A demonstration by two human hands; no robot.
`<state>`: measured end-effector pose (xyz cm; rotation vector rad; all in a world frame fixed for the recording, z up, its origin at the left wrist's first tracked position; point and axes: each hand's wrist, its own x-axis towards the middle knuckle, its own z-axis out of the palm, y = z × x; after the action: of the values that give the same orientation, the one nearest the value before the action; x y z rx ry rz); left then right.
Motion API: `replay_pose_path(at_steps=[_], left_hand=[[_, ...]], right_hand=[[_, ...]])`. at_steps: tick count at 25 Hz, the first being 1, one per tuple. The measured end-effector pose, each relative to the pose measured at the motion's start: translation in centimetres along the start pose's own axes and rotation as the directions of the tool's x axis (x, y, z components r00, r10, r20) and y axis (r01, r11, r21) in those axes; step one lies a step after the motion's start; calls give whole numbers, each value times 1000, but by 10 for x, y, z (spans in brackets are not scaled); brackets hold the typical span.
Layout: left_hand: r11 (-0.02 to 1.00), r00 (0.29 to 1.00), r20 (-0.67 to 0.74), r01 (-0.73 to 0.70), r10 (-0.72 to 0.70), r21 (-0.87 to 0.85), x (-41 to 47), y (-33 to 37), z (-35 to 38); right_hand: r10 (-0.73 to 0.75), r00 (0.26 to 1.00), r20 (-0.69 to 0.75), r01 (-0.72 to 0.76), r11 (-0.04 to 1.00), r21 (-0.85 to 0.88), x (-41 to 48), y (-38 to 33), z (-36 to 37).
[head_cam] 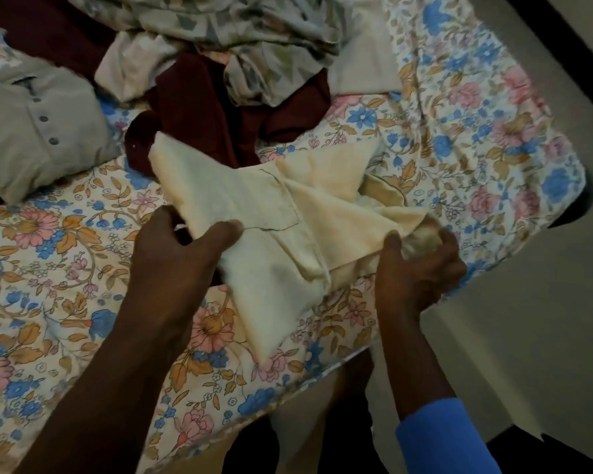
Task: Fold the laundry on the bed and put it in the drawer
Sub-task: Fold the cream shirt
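A cream garment [271,213] lies partly folded on the flowered bedsheet [59,302], near the bed's right front corner. My left hand [182,248] grips its left side, thumb on top of the cloth. My right hand [421,265] clutches a bunched end of the same garment at the right. One pointed flap hangs toward the bed's front edge.
A heap of laundry sits behind: maroon cloth [202,107], a pale leaf-print fabric [254,32] and a whitish piece [131,66]. A grey buttoned shirt [38,131] lies at the left. The floor [545,302] lies to the right of the bed. No drawer is in view.
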<state>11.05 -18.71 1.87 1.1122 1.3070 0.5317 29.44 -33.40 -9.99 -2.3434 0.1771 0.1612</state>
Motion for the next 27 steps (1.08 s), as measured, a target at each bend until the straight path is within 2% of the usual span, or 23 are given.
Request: replay_pose_path(at_steps=[1, 2, 3, 5, 7, 9, 10, 11, 13, 15, 16, 18, 19, 21, 23, 25, 27], left_hand=[[999, 999, 10, -33, 33, -8, 0, 8, 26], [999, 999, 21, -49, 49, 6, 2, 16, 56], [998, 999, 22, -49, 49, 32, 7, 18, 88], [995, 1000, 15, -12, 10, 97, 22, 15, 149], [982, 997, 67, 18, -31, 186, 40, 6, 193], [960, 979, 191, 9, -65, 279, 50, -5, 221], [925, 968, 250, -77, -20, 371, 48, -12, 228], [845, 952, 297, -223, 80, 486, 43, -19, 226], [574, 878, 368, -479, 306, 665, 27, -37, 213], [383, 843, 421, -531, 336, 756, 5, -57, 200], [302, 839, 442, -531, 316, 792, -2, -70, 198], [86, 825, 478, -523, 302, 848, -6, -94, 203], [17, 813, 481, -514, 328, 858, -1, -102, 208], [3, 803, 455, -494, 386, 869, 20, -105, 216], [94, 817, 429, -497, 386, 862, 42, -88, 213], [188, 804, 458, -551, 379, 813, 48, -54, 207], [289, 778, 470, -604, 417, 743, 39, -9, 200]], right_hand=[[166, 983, 84, -173, 981, 87, 18, 0, -2], [266, 947, 182, -294, 945, 147, 33, -1, -6], [305, 915, 263, -358, 916, 184, 46, -2, -11], [289, 897, 336, -375, 899, 228, 71, -7, -20], [233, 884, 406, -326, 929, 177, 98, -17, -28], [196, 804, 562, -284, 956, 73, 123, -22, -38], [184, 744, 642, -270, 962, 37, 133, -23, -43], [166, 679, 716, -257, 966, 20, 138, -25, -46], [105, 569, 816, -197, 980, 12, 141, -28, -47], [73, 543, 836, -165, 986, 21, 139, -32, -40], [89, 539, 838, -202, 979, 26, 140, -33, -35], [140, 486, 863, -316, 948, 25, 139, -41, -29], [145, 458, 877, -381, 924, 47, 140, -42, -27], [115, 414, 903, -542, 828, 143, 139, -42, -27], [73, 383, 921, -602, 776, 189, 135, -34, -35], [65, 418, 906, -602, 767, 222, 128, -22, -43], [63, 505, 861, -587, 756, 289, 118, -18, -51]])
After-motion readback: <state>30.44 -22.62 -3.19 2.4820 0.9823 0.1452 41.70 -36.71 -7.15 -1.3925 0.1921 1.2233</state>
